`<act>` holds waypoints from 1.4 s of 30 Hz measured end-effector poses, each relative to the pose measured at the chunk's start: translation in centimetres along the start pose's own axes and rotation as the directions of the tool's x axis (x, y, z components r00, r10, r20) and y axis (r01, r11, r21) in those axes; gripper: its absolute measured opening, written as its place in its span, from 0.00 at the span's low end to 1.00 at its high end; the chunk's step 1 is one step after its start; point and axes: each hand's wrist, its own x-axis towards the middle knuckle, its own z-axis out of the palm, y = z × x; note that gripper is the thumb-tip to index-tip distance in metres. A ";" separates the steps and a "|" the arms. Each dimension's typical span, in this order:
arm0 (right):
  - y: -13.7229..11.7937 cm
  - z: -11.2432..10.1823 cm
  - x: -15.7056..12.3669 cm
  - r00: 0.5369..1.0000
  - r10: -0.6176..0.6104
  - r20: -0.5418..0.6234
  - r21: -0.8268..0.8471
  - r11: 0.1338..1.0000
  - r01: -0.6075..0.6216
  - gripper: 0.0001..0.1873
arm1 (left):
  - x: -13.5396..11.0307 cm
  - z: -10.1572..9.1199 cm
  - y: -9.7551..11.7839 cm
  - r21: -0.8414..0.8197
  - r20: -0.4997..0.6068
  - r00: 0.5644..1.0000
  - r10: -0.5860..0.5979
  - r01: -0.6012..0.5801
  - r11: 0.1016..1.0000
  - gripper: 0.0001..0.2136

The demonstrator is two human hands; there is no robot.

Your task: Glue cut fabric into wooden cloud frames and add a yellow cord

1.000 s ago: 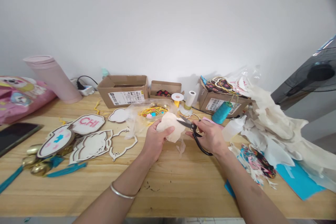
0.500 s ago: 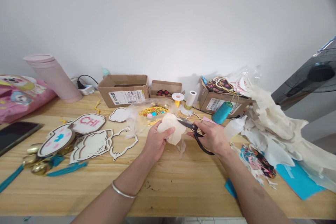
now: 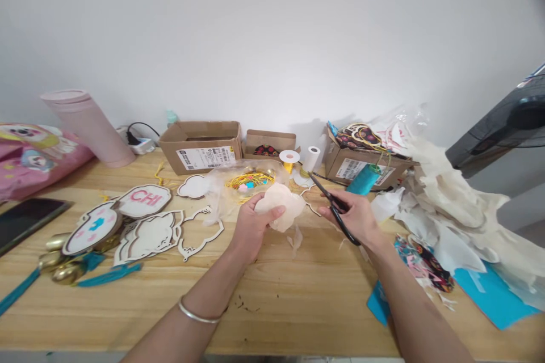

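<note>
Between the thumb and fingers of my left hand [image 3: 253, 224] is a cream cloud-shaped piece [image 3: 283, 204], thin like fabric or paper; which of the two I cannot tell. My right hand [image 3: 351, 215] grips black-handled scissors [image 3: 334, 210], their blades pointing up and away, apart from the cream piece. A thin pale scrap [image 3: 295, 240] lies just below the piece. Behind my hands sits a clear plastic bag [image 3: 221, 184] with yellow cords [image 3: 251, 180] in it.
Wooden frames [image 3: 200, 232], a CHI plaque [image 3: 145, 199], brass bells [image 3: 68, 270] and a phone [image 3: 29, 221] lie left. Cardboard boxes [image 3: 200, 144], thread spools [image 3: 289, 160] and a pink tumbler [image 3: 91, 127] stand behind. Right are a teal thread cone [image 3: 364, 180], cream cloth [image 3: 460, 204] and fabric scraps [image 3: 426, 266].
The scissors have moved right, away from the cream piece's edge, and their blades have swung to point upward. My left hand keeps its hold almost in place.
</note>
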 end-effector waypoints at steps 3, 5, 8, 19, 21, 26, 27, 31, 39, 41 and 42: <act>0.2 0.2 -0.1 0.995 -0.060 0.083 -0.068 0.996 0.066 0.19 | 0.1 -0.1 0.0 0.012 -0.008 1.000 0.010 -0.010 1.000 0.22; 0.3 0.2 -0.2 0.987 -0.113 0.114 -0.125 0.984 0.128 0.18 | 0.2 -0.2 0.0 0.032 -0.014 1.000 0.006 -0.005 0.999 0.22; 0.3 0.2 -0.2 0.975 -0.164 0.149 -0.191 0.963 0.191 0.17 | 0.3 -0.4 -0.1 0.071 -0.012 1.000 0.002 -0.002 0.997 0.21; 0.3 0.1 -0.4 0.953 -0.190 0.234 -0.210 0.948 0.240 0.16 | 0.4 -0.7 -0.1 0.143 0.003 1.000 -0.003 0.002 0.990 0.21; 0.5 0.2 -0.3 0.971 -0.127 0.202 -0.199 0.966 0.168 0.15 | 0.5 -0.8 -0.3 0.132 0.016 1.000 -0.021 0.019 0.991 0.22; 1.4 0.9 0.0 0.991 0.126 0.054 -0.229 0.967 -0.111 0.17 | 0.9 -1.1 -0.4 -0.099 0.010 0.992 -0.127 0.128 0.987 0.16; 1.4 1.1 0.0 0.986 0.160 0.048 -0.247 0.958 -0.143 0.17 | 1.0 -1.2 -0.3 -0.157 -0.005 0.987 -0.161 0.159 0.975 0.15; 0.5 1.7 -0.1 0.980 0.196 0.042 -0.281 0.943 -0.177 0.16 | 1.2 -1.4 0.0 -0.318 -0.061 0.953 -0.298 0.264 0.911 0.12; 0.8 3.3 0.0 0.974 0.207 0.089 -0.344 0.924 -0.165 0.21 | 1.1 -1.3 0.9 -0.494 0.013 0.934 -0.356 0.316 0.810 0.14; 0.9 3.1 0.3 0.970 0.225 0.088 -0.375 0.910 -0.177 0.21 | 1.2 -1.4 1.3 -0.534 0.046 0.937 -0.347 0.316 0.784 0.17; 0.9 2.9 0.4 0.969 0.232 0.089 -0.385 0.905 -0.182 0.21 | 1.2 -1.5 1.4 -0.545 0.056 0.938 -0.343 0.316 0.777 0.17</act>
